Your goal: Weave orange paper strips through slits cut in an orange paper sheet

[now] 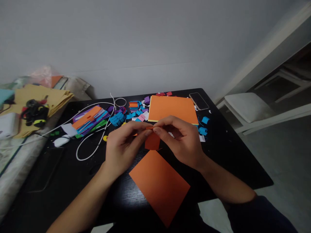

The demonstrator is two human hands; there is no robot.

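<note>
My left hand (122,142) and my right hand (182,140) meet above the middle of the table. Thumbs and forefingers of both pinch a small folded strip of orange paper (150,127), mostly covered by the fingertips. Just below the fingertips shows a small orange paper piece (152,143); whether it joins the held strip I cannot tell. Nearer to me, a larger orange sheet (160,184) lies turned cornerwise on the black table (225,161).
A stack of orange and yellow sheets (173,109) lies at the back, with a phone (199,101) to its right. Blue folded pieces (118,119), a pile of coloured paper (89,119) and a looping white cable (84,159) are left. Brown envelopes (36,94) crowd the far left.
</note>
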